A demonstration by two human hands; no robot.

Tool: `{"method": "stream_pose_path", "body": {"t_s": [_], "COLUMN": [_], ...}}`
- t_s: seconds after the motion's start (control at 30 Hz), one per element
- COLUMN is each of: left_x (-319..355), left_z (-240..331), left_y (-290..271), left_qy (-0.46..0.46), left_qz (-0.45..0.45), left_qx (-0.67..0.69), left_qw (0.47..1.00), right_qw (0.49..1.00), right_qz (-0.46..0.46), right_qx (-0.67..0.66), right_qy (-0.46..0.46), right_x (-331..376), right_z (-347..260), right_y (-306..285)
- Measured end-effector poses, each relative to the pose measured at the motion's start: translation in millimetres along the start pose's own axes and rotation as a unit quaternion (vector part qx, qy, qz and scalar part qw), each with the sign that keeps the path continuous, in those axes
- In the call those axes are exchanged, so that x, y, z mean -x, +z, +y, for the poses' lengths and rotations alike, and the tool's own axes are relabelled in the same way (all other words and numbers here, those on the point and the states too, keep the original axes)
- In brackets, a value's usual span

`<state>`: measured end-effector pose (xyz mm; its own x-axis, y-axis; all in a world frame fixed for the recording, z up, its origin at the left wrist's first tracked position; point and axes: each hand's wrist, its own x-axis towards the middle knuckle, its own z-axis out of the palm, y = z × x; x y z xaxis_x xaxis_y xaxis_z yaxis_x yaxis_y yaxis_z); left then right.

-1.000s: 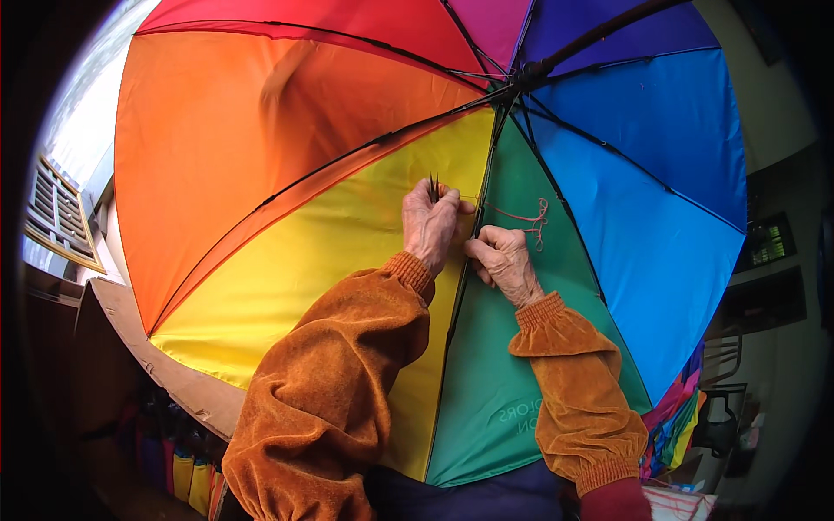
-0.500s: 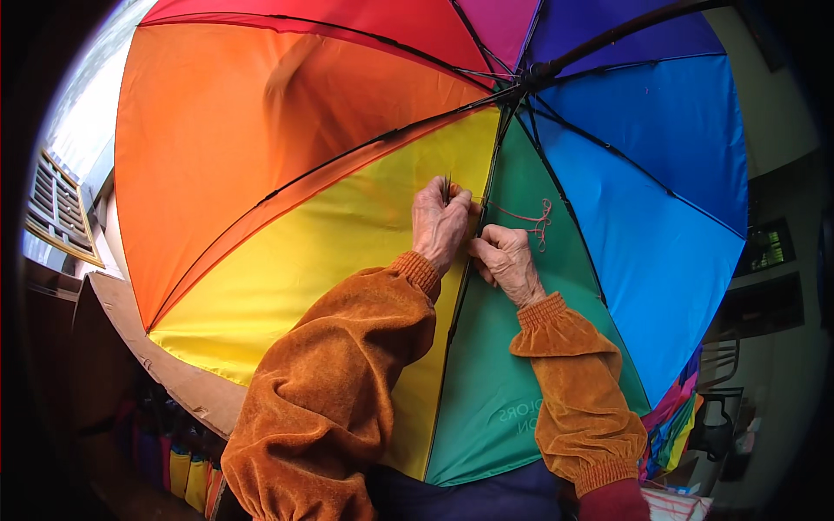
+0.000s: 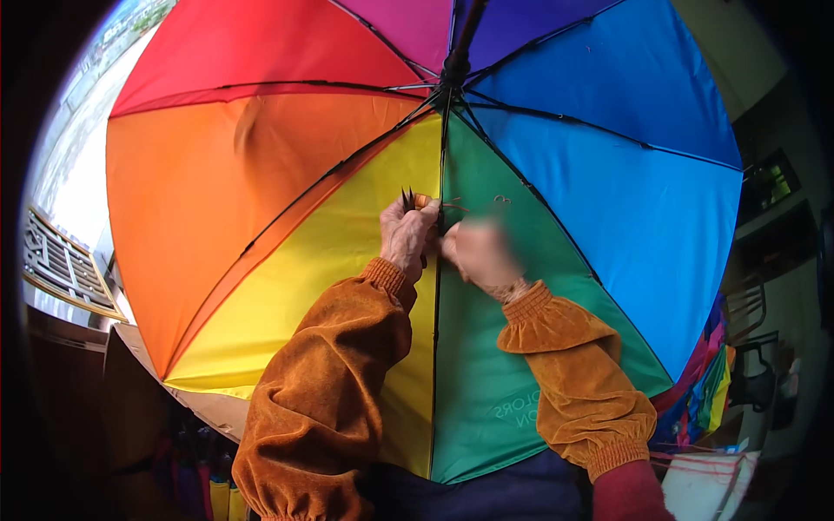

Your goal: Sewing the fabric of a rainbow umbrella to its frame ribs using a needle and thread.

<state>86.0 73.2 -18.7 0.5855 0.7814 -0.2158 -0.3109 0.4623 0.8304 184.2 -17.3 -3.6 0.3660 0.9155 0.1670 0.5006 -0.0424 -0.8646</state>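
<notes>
Rainbow umbrella [image 3: 469, 174], opened wide with its ribbed inner side showing, fills the middle of the view in front of the person, its lower edge reaching the dark cloth [image 3: 478, 495] at the person's lap. Thin black ribs run out from a dark hub [image 3: 452, 76], and a dark shaft [image 3: 469, 39] rises from that hub to the top of the view. Both hands are at the rib [image 3: 435, 347] that parts the yellow panel [image 3: 334, 269] from the green panel [image 3: 495, 347].

On the yellow side, the left hand [image 3: 405, 236] has its fingers [image 3: 429, 209] bent close together around a dark pointed tool [image 3: 407, 200], whose tips stick up above the knuckles; its fingertips are next to the rib. The right hand [image 3: 486, 253] lies over the green panel with its fingers curled in toward the same rib (this hand is blurred, so I cannot tell whether they are pinching anything). Reddish thread [image 3: 457, 207] shows just above it against the green.

Rust-coloured sleeves [image 3: 326, 391] cover both forearms, and a dark red cuff [image 3: 629, 495] shows below the right one. Cardboard [image 3: 213, 415] peeks out under the lower left rim, while multicoloured cloth [image 3: 717, 382] hangs beyond the rim at lower right.
</notes>
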Motion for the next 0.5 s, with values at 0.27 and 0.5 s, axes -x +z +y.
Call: {"method": "stream_pose_path", "body": {"t_s": [0.27,0.5], "left_x": [-14,-7], "left_z": [-7,-6], "left_y": [-1,3], "left_qy": [-0.028,-0.016], "left_qz": [-0.057,-0.038], "left_qx": [-0.016,-0.045], "left_qw": [0.998,0.998], "right_qw": [0.896,0.889], "right_qz": [0.065,-0.009], "right_qx": [0.283,0.336], "right_qy": [-0.336,-0.31], "right_x": [-43,-47], "right_z": [7,8], "right_y": [-30,-31]}}
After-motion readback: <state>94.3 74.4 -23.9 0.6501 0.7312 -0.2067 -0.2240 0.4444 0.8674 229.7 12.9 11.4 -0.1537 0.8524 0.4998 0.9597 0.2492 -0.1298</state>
